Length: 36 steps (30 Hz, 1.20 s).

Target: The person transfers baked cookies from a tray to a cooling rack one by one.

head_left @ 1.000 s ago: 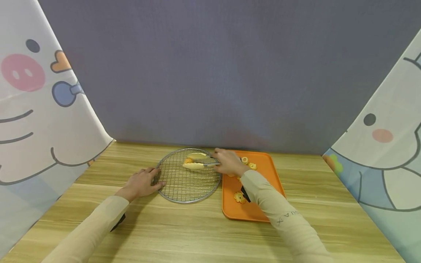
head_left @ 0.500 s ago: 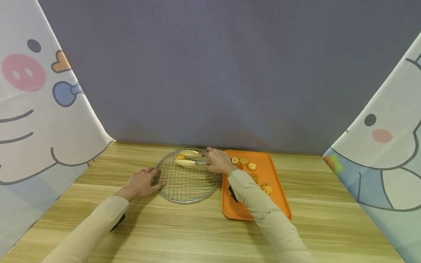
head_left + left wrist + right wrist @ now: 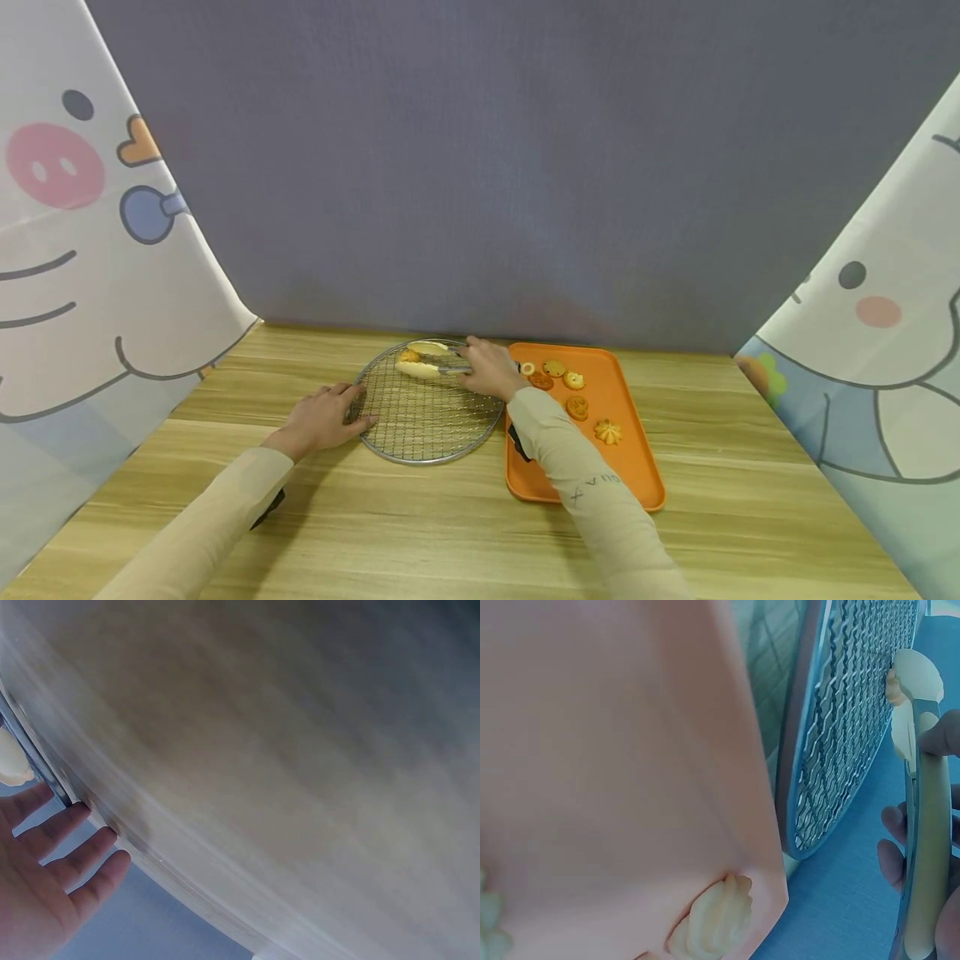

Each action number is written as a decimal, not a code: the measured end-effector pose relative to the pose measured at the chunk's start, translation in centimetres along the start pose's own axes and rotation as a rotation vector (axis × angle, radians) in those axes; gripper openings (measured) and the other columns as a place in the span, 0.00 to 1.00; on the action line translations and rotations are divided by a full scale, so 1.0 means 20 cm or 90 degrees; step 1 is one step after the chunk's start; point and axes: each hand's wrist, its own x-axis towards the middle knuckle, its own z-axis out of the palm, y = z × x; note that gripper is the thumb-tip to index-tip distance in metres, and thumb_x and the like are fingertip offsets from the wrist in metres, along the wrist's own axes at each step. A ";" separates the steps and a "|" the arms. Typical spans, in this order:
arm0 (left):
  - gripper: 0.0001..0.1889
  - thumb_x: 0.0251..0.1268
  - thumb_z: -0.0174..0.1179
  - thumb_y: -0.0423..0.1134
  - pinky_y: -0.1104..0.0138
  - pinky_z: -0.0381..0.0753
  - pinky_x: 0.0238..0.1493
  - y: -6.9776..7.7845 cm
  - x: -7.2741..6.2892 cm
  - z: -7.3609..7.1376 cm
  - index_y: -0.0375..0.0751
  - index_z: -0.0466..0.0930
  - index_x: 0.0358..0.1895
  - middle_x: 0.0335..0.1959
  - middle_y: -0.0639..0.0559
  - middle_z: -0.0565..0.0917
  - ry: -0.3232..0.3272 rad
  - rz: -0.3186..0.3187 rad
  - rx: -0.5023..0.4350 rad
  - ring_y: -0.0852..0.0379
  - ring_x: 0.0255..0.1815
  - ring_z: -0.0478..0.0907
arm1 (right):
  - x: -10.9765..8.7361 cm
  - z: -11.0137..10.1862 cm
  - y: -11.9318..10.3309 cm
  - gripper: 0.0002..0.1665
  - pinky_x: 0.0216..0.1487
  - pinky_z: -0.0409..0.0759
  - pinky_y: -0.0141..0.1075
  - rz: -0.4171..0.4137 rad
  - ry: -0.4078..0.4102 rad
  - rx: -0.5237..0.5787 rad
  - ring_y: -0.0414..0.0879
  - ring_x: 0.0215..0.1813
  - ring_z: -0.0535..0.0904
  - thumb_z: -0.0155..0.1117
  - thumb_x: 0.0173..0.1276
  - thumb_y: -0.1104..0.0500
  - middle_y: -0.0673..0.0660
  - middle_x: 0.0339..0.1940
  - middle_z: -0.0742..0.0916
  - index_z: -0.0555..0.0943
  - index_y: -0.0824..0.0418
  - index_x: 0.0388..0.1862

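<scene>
Right hand (image 3: 489,368): grasping metal tongs (image 3: 420,369), pale tips at either side of one cookie (image 3: 409,356), over the rack's far left part; mesh contact uncertain. Tips straddle the piece, apparently to keep it from slipping.

Left hand (image 3: 318,417): gripping nothing, fingers loosely extended, thumb and fingertips at the left rim, probably steadying.

Round wire rack (image 3: 427,433): flat on the worktop (image 3: 420,525); mesh extends near and right of the tongs, giving room to shift that way.

Orange tray (image 3: 600,383): just beside the rack's right rim, presumably for short reach; bears more cookies (image 3: 608,432); right forearm crosses above.

Grey backdrop (image 3: 480,167): limits the far side.
</scene>
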 end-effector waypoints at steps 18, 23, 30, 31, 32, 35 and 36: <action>0.34 0.58 0.54 0.61 0.40 0.72 0.49 -0.01 0.01 0.00 0.39 0.69 0.61 0.58 0.35 0.73 0.005 0.008 0.005 0.31 0.54 0.71 | 0.01 -0.02 0.00 0.28 0.20 0.63 0.30 0.012 -0.025 -0.005 0.41 0.28 0.71 0.60 0.59 0.51 0.53 0.42 0.78 0.74 0.57 0.59; 0.34 0.58 0.54 0.61 0.39 0.71 0.49 -0.01 0.01 0.00 0.39 0.68 0.61 0.58 0.34 0.73 0.005 0.009 0.001 0.31 0.55 0.70 | 0.00 -0.03 0.01 0.32 0.22 0.67 0.29 0.009 -0.029 0.010 0.42 0.33 0.74 0.61 0.59 0.48 0.54 0.45 0.77 0.72 0.58 0.61; 0.34 0.58 0.53 0.61 0.38 0.70 0.48 -0.01 0.01 0.00 0.39 0.69 0.61 0.57 0.34 0.73 0.002 0.008 -0.002 0.30 0.55 0.70 | -0.01 -0.06 0.04 0.35 0.28 0.72 0.32 0.002 -0.028 0.019 0.43 0.37 0.75 0.64 0.57 0.47 0.55 0.49 0.77 0.71 0.59 0.63; 0.34 0.58 0.54 0.61 0.38 0.70 0.48 -0.01 0.01 0.00 0.39 0.69 0.60 0.57 0.34 0.73 0.001 0.007 -0.003 0.30 0.54 0.70 | -0.01 -0.07 0.05 0.36 0.29 0.73 0.32 0.001 -0.027 0.023 0.43 0.37 0.75 0.64 0.57 0.47 0.55 0.49 0.77 0.71 0.59 0.63; 0.34 0.58 0.54 0.61 0.38 0.70 0.48 -0.01 0.01 0.00 0.39 0.69 0.60 0.57 0.34 0.73 0.001 0.008 -0.003 0.30 0.54 0.70 | -0.02 -0.08 0.05 0.36 0.29 0.73 0.32 0.001 -0.027 0.023 0.43 0.37 0.75 0.64 0.57 0.47 0.55 0.49 0.77 0.70 0.59 0.63; 0.33 0.58 0.54 0.60 0.38 0.71 0.47 0.00 0.01 0.00 0.39 0.69 0.60 0.57 0.34 0.73 0.002 0.007 -0.003 0.30 0.54 0.70 | -0.03 -0.10 0.06 0.36 0.27 0.72 0.33 0.000 -0.028 0.038 0.43 0.34 0.74 0.65 0.57 0.47 0.56 0.49 0.77 0.71 0.59 0.63; 0.34 0.58 0.54 0.60 0.38 0.71 0.47 0.00 0.01 0.00 0.39 0.69 0.60 0.57 0.34 0.73 0.002 0.007 -0.003 0.31 0.54 0.70 | -0.04 -0.11 0.07 0.36 0.26 0.71 0.33 0.001 -0.029 0.046 0.43 0.33 0.73 0.66 0.57 0.47 0.56 0.49 0.77 0.71 0.59 0.62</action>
